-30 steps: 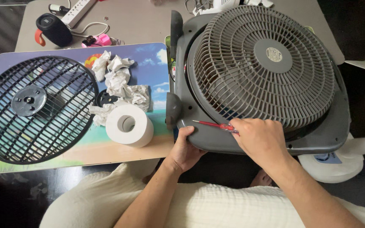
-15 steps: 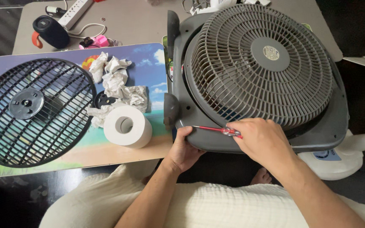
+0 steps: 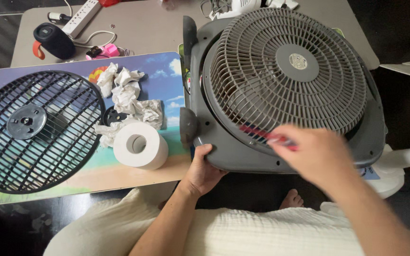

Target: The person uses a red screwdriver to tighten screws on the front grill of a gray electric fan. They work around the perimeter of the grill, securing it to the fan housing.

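Since half a second ago the right hand [image 3: 316, 154] has lifted off the rim and blurs over the fan's [image 3: 281, 90] lower edge, closed on a red screwdriver [image 3: 266, 136]. At far left a black grille [image 3: 34, 130] lies on the picture mat [image 3: 167, 76], then crumpled tissues [image 3: 126, 97] and a white paper roll [image 3: 140, 144]. Left hand [image 3: 202, 168] grips the fan's lower left corner. Grey, dusty, the fan lies flat on the bench [image 3: 153, 28], a round pale label [image 3: 298, 60] at its hub.
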